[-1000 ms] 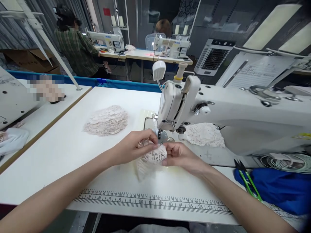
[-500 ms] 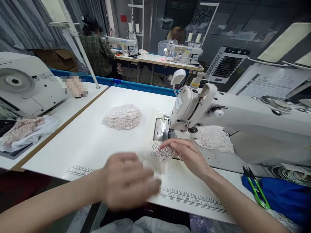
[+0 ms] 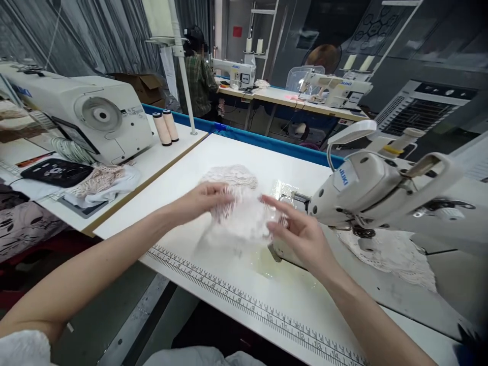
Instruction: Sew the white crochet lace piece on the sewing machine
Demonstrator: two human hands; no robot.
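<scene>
A white lace piece (image 3: 244, 218), blurred by motion, hangs above the table between my hands. My left hand (image 3: 206, 201) pinches its left edge, with thumb and fingers closed together. On the other side, my right hand (image 3: 299, 234) has its right edge between thumb and fingers, the index finger stretched along it. Just behind the held piece lies a stack of pale lace pieces (image 3: 232, 175), partly covered by it. The sewing machine (image 3: 366, 188) stands to the right of my right hand, and its needle plate area is partly hidden by that hand.
More lace (image 3: 392, 254) lies under the machine arm. A printed ruler (image 3: 236, 300) runs along the front table edge. At left are another sewing machine (image 3: 99, 117), two thread cones (image 3: 165, 128) and a bundle of fabric (image 3: 107, 183). A person (image 3: 196, 76) works farther back.
My hands have brought the lace piece away from the needle area, leftward toward the stack. My left hand has risen to its left edge. The view has turned left.
</scene>
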